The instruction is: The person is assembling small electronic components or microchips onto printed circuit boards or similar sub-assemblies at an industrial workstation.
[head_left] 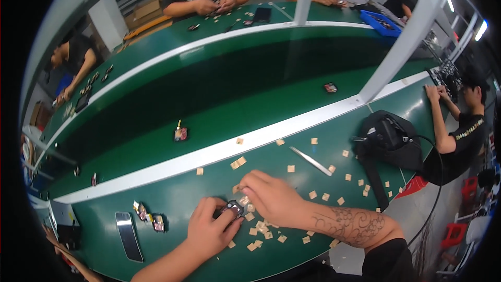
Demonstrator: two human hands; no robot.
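Observation:
My left hand (209, 230) is closed around a small dark device (236, 208) with round silvery spots, holding it low over the green tabletop (188, 188). Just to the right, my right hand (274, 198) has its fingers pinched together above the device. Whatever is in that pinch is too small or hidden to make out. Small tan square pieces (267, 234) lie scattered under and around both hands, some close to the device. Beyond my right hand, a pair of metal tweezers (311, 161) rests on the table.
Left of my hands lie a phone (129, 237) and two small wired assemblies (158, 223). A black bag (389, 141) sits at right, near a seated person. Past a white rail (219, 156), a green belt (250, 112) carries small assemblies (180, 133). Other people work across it.

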